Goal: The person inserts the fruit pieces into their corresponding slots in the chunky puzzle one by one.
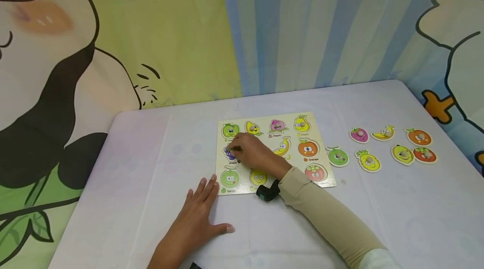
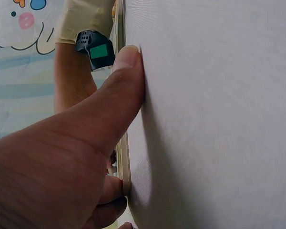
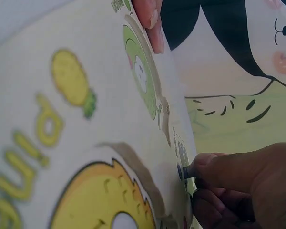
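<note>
A wooden fruit puzzle board [image 1: 261, 154] lies on the table. My right hand [image 1: 254, 150] reaches over its left side, and its thumb and fingers pinch the knob of the grape puzzle piece [image 1: 229, 154], at the grape picture. In the right wrist view the right hand [image 3: 243, 183] holds that small knob [image 3: 188, 171] close to the board's surface. My left hand [image 1: 198, 214] rests with fingers extended, fingertips touching the board's lower left edge. Knobbed apple [image 1: 230, 130], peach [image 1: 277, 126] and pear [image 1: 302, 124] pieces sit in the top row.
Right of the board lie several loose knobbed pieces, among them a melon [image 1: 338, 157], a pineapple [image 1: 368, 161], a strawberry [image 1: 359, 135], a banana [image 1: 383, 133] and an orange [image 1: 418, 137]. A printed cloth [image 1: 181, 33] hangs behind the table.
</note>
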A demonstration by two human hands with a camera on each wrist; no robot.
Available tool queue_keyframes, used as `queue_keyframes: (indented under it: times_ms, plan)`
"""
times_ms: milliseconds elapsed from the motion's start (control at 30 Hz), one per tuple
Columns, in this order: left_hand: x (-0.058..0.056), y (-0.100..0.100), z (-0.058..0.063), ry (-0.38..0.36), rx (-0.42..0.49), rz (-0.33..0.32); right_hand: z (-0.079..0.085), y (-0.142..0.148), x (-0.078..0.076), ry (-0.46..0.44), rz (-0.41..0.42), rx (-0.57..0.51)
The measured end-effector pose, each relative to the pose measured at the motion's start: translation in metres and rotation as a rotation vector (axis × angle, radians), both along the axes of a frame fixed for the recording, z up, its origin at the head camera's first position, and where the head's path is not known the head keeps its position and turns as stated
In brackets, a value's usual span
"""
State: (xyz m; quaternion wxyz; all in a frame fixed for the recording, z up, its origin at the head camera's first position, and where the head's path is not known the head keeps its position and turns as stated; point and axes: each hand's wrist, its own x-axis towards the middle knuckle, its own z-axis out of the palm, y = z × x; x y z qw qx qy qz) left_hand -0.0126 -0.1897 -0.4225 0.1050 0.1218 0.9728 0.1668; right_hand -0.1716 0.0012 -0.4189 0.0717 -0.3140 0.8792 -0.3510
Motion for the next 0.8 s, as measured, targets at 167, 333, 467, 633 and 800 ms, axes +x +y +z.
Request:
queue_keyframes:
  times_ms: [167, 333, 467, 633, 800]
  plan:
    - [0.002, 0.000, -0.001, 0.001, 0.003, 0.002, -0.002, 0.009, -0.001, -0.059, -0.032, -0.124]
    - [0.002, 0.001, -0.001, -0.006, -0.005, 0.007, -0.004, 0.020, -0.002, -0.109, -0.057, -0.216]
    - [0.001, 0.002, -0.001, -0.018, -0.007, 0.009, -0.002, 0.027, -0.001, -0.105, -0.084, -0.233]
    - [0.000, 0.002, -0.001, -0.021, -0.024, 0.004, 0.004, 0.033, -0.001, -0.115, -0.114, -0.261]
    - [-0.001, 0.001, 0.001, -0.016, -0.034, 0.009, 0.004, 0.042, -0.004, -0.121, -0.158, -0.305]
